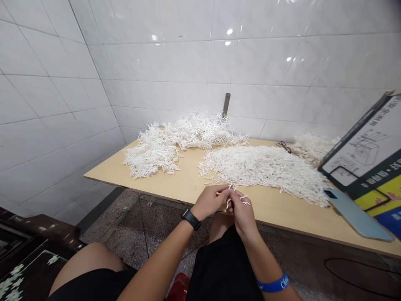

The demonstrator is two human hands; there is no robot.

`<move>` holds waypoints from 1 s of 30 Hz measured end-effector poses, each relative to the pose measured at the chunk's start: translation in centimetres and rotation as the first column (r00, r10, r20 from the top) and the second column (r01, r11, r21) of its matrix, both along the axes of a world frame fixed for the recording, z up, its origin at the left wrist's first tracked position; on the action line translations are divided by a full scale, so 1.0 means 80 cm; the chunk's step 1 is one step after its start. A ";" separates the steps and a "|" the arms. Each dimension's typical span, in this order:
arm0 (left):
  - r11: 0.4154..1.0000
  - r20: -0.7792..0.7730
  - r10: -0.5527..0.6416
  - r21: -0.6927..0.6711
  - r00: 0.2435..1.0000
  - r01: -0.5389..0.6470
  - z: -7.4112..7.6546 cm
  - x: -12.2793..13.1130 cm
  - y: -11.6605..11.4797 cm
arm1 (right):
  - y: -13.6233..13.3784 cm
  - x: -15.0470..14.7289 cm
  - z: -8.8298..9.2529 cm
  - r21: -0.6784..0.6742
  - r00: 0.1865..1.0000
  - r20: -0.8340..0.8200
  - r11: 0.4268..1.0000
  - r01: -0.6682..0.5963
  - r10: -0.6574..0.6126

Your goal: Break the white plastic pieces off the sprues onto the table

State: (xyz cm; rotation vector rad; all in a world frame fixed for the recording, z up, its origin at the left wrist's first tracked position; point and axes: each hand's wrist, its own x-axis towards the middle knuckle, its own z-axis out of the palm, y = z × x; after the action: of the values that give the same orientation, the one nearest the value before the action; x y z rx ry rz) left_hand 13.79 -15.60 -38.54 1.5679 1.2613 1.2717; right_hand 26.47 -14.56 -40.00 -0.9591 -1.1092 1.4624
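My left hand (209,201) and my right hand (243,212) meet at the table's front edge, fingertips pinched together. Between them are several small white branched pieces (246,203), thin and twig-like; some stick out past the fingers of my right hand. What exactly each fingertip grips is partly hidden. Just beyond my hands lies a broad, flat heap of similar short white pieces (263,167). A looser, taller pile of white branched strands (194,131) spreads along the back and left of the table.
The wooden table (188,179) stands against a tiled wall (175,62). A metal strip (226,104) leans there. At right are a printed box (369,150), a light blue phone (360,217) and another white heap (315,146). White flower-like pieces (12,282) lie low at left.
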 end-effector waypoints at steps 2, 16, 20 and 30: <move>0.982 0.032 0.187 -0.018 0.982 -0.187 -0.002 -0.003 0.003 | -0.005 0.000 0.000 0.031 1.000 0.026 1.000 -0.001 0.000; 0.989 0.188 0.041 -0.145 0.981 -0.014 0.007 0.006 -0.031 | -0.017 -0.003 0.001 0.133 0.994 0.104 0.991 0.003 -0.017; 0.974 0.365 0.162 -0.209 0.917 -0.088 0.007 0.006 -0.018 | -0.027 -0.001 0.004 0.201 0.979 0.199 0.976 -0.084 0.043; 0.904 -0.094 0.419 -0.052 0.903 -0.425 -0.006 -0.092 -0.001 | -0.045 0.012 0.011 0.236 0.972 0.226 0.964 -0.120 0.065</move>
State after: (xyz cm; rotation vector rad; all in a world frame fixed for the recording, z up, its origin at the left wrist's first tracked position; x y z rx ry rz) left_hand 6.44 -15.68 -39.05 1.3470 1.7491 1.4162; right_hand 27.42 -18.13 -39.10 -0.9123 -1.4771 1.2755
